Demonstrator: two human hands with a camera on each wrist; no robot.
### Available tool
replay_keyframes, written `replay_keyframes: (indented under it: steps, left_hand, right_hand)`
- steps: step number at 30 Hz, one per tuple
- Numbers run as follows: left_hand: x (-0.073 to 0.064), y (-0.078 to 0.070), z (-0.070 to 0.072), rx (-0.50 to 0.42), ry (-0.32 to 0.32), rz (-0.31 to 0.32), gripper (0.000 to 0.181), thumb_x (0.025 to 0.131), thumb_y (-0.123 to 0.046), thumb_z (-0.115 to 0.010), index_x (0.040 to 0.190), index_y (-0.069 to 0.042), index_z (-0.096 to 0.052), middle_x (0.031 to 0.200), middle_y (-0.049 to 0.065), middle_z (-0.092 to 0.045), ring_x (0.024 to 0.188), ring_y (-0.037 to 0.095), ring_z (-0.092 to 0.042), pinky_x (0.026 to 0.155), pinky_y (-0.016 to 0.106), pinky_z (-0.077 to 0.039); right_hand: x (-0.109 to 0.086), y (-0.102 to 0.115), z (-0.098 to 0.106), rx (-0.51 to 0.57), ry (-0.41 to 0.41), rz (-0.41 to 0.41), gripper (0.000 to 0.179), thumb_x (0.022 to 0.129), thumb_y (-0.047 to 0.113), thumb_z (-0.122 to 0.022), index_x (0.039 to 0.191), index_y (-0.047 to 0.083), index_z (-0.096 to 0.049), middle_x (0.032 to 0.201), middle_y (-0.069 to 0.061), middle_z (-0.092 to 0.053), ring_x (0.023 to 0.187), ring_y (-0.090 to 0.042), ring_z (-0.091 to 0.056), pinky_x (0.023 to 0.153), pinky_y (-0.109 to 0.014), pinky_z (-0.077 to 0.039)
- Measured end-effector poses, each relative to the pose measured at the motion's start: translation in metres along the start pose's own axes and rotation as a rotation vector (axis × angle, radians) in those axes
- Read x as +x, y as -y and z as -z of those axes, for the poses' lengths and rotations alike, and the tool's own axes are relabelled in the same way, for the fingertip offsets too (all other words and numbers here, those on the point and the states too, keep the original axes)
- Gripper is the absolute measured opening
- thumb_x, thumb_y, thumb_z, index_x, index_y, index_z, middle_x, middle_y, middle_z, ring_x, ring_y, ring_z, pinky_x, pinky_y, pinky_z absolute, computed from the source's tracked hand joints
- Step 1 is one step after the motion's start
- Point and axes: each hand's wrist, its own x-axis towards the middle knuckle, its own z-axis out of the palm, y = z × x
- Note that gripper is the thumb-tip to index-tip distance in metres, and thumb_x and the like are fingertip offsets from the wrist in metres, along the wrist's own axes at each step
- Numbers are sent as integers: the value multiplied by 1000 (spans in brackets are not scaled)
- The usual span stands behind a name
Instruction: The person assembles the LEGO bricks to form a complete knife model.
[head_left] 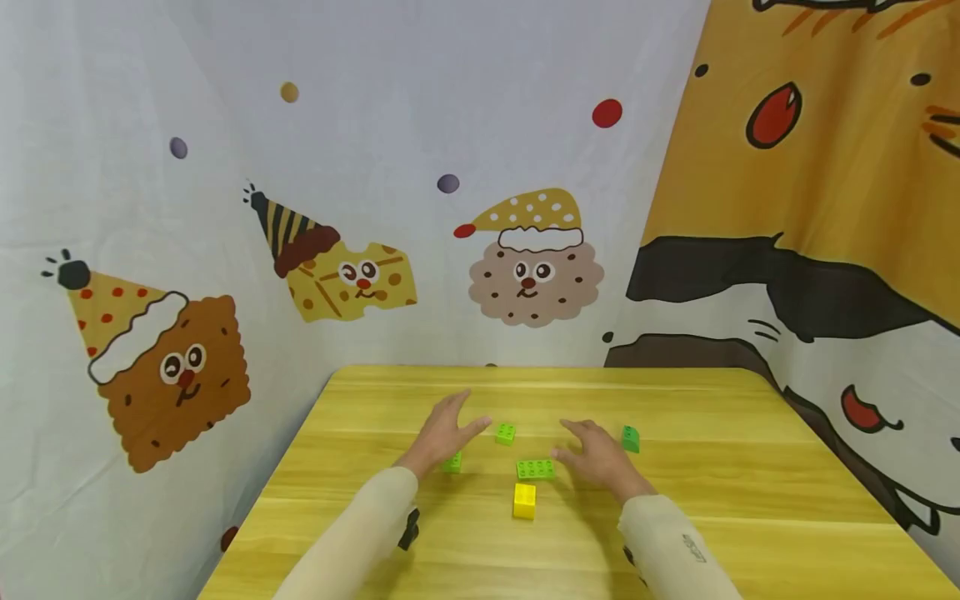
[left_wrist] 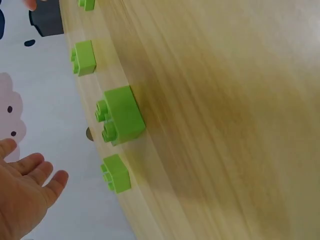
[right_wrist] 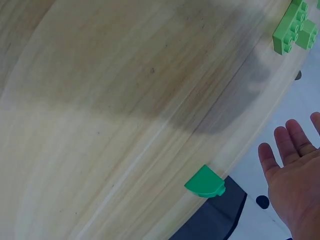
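My left hand (head_left: 444,432) hovers over the table with its fingers extended and holds nothing. Partly behind its wrist lies a lime green brick (head_left: 453,463). Between the two hands are a small lime brick (head_left: 506,433) and a longer lime brick (head_left: 536,470) with two rows of studs. Closer to me, a yellow brick (head_left: 524,502) rests on the wood. My right hand (head_left: 597,457) is also in the air, fingers loosely spread and nothing in them. To its right sits a dark green brick (head_left: 631,439), whose curved side shows in the right wrist view.
The bricks lie on a wood-grain table (head_left: 720,533). A white cloth (head_left: 420,100) printed with cartoon figures hangs beyond its far edge and along the sides. Dark wrist devices (head_left: 408,529) sit under the pale sleeves.
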Motion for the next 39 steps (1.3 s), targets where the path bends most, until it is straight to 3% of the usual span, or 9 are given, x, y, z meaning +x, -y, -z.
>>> replay_keyframes:
  steps: [6,12,24,31,39]
  left_hand:
    - [-2,-1,-5,-111,13,-5,79,96,-57,-56,155,-9,-33,156,16,-33,142,39,-30,110,60,-27]
    - [-4,-5,-10,-233,31,-21,76,95,-54,-59,154,-12,-35,149,16,-43,134,35,-42,103,56,-39]
    - [-17,-2,-19,-358,125,-35,63,98,-46,-60,151,-17,-41,139,10,-52,123,26,-50,101,54,-41]
    - [-25,-2,-22,-416,204,-29,66,97,-48,-62,150,-14,-43,139,9,-52,121,25,-50,98,52,-43]
    - [-31,1,-35,-438,266,-41,64,94,-37,-69,145,-6,-47,134,8,-55,121,27,-50,98,49,-45]
  right_hand:
    - [-1,-1,-5,47,-1,-29,66,94,45,-67,146,9,-49,143,-23,-47,128,-45,-47,100,-63,-38]
    - [-1,2,-8,110,3,-64,58,94,33,-70,143,8,-53,137,-20,-53,122,-40,-52,97,-59,-43]
    - [-1,2,-19,226,-4,-87,49,92,23,-73,136,6,-59,132,-17,-56,121,-38,-52,97,-56,-44]
    - [-2,4,-21,292,13,-116,46,92,21,-72,135,7,-61,135,-16,-55,124,-38,-51,98,-57,-43]
    - [-4,2,-24,317,17,-137,47,90,24,-75,132,6,-63,134,-18,-55,121,-39,-53,99,-57,-43]
